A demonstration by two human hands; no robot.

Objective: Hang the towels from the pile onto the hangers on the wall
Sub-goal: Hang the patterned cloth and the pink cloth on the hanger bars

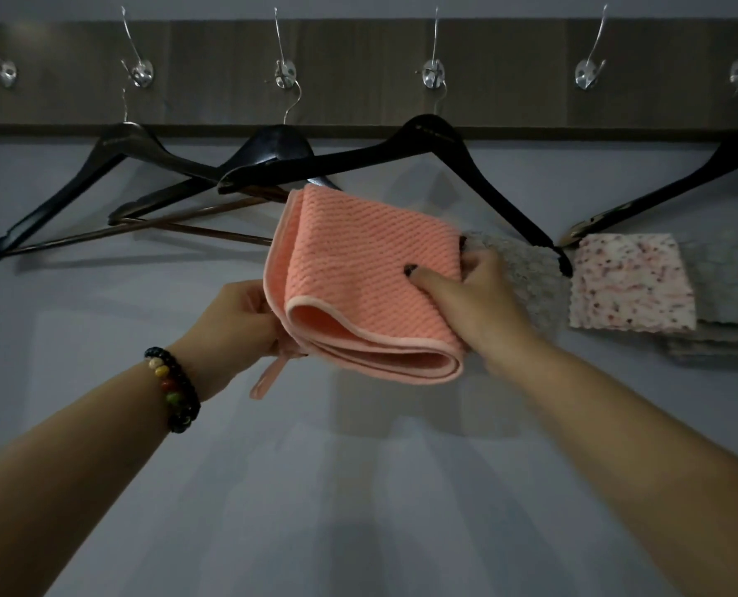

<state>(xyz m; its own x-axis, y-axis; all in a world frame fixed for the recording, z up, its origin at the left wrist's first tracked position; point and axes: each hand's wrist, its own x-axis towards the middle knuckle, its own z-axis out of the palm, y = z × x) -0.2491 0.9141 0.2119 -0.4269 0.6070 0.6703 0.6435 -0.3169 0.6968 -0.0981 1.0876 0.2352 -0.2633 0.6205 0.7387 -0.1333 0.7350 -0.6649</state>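
Towels already hang at the right, a grey one [526, 273] and a speckled one [630, 282], while both hands, left [238, 321] and right [475, 295], pinch the folded pink towel [358, 273] over the middle hanger [423, 152], leaving two hangers [113, 183] bare.

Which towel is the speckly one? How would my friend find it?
Look along the dark wooden rail of hooks to the black hanger at the far right. Below its left tip hangs the speckled towel: white with pinkish flecks, unlike the plain grey towels beside it.
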